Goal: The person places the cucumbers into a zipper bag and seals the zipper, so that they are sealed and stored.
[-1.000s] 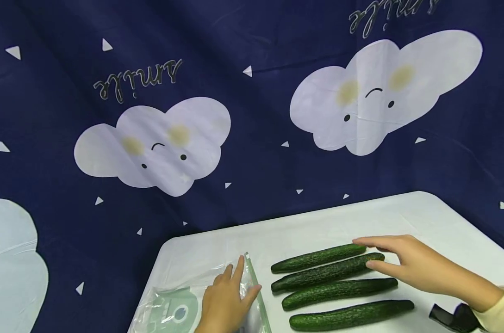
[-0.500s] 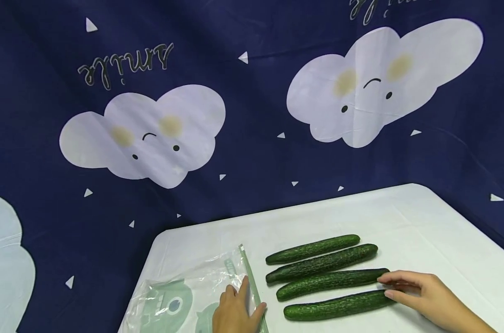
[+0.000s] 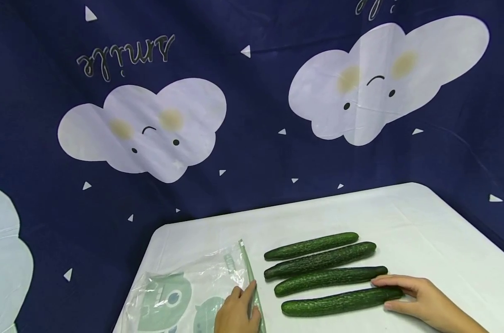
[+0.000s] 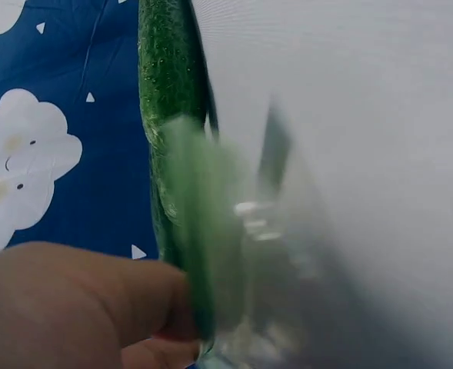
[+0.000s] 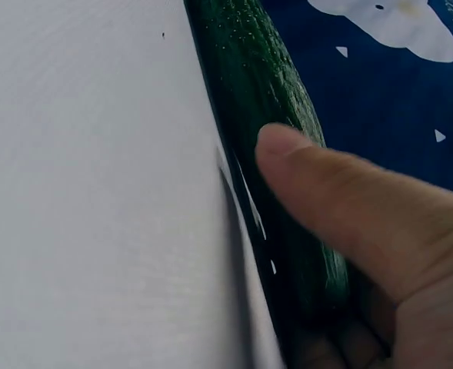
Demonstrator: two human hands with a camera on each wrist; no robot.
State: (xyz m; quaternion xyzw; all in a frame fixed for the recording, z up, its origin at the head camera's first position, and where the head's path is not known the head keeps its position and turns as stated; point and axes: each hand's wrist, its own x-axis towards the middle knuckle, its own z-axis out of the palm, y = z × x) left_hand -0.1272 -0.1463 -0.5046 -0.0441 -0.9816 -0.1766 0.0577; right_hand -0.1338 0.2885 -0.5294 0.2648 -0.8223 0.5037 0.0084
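Four-sided clear plastic zip bag [image 3: 202,273] with green cartoon prints lies flat at the left of the white table. My left hand [image 3: 237,313] pinches its green zip edge [image 3: 245,260]; the left wrist view shows thumb and fingers on the blurred green strip [image 4: 211,231]. Several green cucumbers lie side by side right of the bag. Round the right end of the nearest cucumber [image 3: 335,303], my right hand [image 3: 420,296] has its thumb on the near side and fingers on the far side. In the right wrist view the thumb [image 5: 318,177] presses against that cucumber [image 5: 245,69].
Beyond the nearest cucumber lie the others: one close behind it [image 3: 331,280], a darker one [image 3: 320,261] and the farthest [image 3: 312,246]. The white table [image 3: 422,222] ends at a dark blue curtain [image 3: 256,138] printed with clouds.
My right hand has come down from above the far cucumbers to the nearest one's right end and now grips it. The left hand has gone from lying spread on the bag to pinching its zip edge.
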